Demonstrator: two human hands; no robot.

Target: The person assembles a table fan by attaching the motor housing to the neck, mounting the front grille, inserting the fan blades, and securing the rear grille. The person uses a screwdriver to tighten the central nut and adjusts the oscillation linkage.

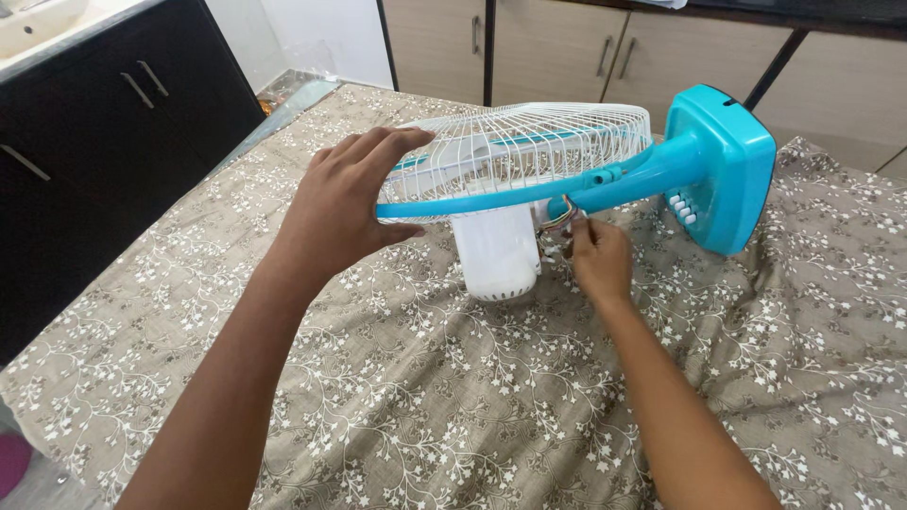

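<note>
So there's a table fan (567, 179) lying tipped over on a bed covered with a grey-brown sheet (453, 397) with a white leafy vine print, kinda linen-looking weave. The left hand (345, 203) is spread wide, fingers over the white wire grille (520, 142) and thumb under the turquoise plastic rim (472, 203), clamping the cage edge. The right hand (597, 257) has fingertips pressed together, pinching a little bunch of coloured wires (559, 219) by the fan's neck. The glossy white cylindrical motor housing (496, 253) hangs down onto the sheet. The chunky square turquoise base (723, 165) sticks up at right, with white push buttons (682, 208). Dark cabinets (104, 142) at left.
</note>
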